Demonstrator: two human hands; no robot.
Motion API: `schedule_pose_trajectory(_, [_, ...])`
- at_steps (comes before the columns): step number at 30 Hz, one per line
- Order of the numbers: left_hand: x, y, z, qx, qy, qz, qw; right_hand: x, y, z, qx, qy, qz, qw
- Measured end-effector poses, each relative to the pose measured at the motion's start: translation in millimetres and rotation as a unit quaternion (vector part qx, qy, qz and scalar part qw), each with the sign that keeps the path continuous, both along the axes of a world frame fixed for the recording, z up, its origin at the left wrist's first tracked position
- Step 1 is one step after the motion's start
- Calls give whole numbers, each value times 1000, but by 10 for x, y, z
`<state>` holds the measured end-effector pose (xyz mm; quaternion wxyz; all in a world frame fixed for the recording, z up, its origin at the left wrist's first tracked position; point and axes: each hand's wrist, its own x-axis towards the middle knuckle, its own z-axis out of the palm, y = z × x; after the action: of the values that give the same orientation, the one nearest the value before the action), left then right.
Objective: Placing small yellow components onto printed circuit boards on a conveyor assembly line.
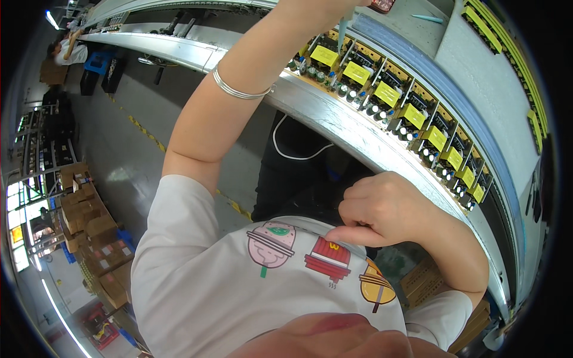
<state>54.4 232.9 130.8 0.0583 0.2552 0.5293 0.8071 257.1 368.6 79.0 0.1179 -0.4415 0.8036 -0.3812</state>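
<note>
My left arm, with silver bangles point(239, 86) on it, reaches to the far edge of the view, where most of my left hand point(341, 6) is cut off. From that hand a thin, pale teal tapered tool point(342, 36) points down at a row of circuit boards. Its tip is at a board carrying a yellow-topped transformer point(324, 56). My right hand point(382, 206) is a loose fist in front of my white printed shirt, thumb against or just above the cloth. Its curled fingers hide whatever may be inside.
More circuit boards point(413, 115) run rightward along the line, inside a metal rail point(370, 143). Another teal pointed piece point(426, 18) and a dark red container point(382, 5) lie beyond. Cardboard boxes point(98, 235) stand at left; a person point(71, 51) works far left.
</note>
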Motion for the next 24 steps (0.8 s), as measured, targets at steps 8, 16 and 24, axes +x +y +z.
schedule_pose_trajectory(8, [8, 53, 10, 14, -12, -21, 1000, -21, -51, 49, 4, -4, 11, 1000])
schedule_pose_trajectory(16, [-161, 112, -74, 15, -11, -74, 997, -74, -180, 74, 2, -26, 10, 1000])
schedule_pose_trajectory(24, [-318, -108, 112, 14, -1, -142, 990, -262, -402, 270, -5, -35, 23, 999])
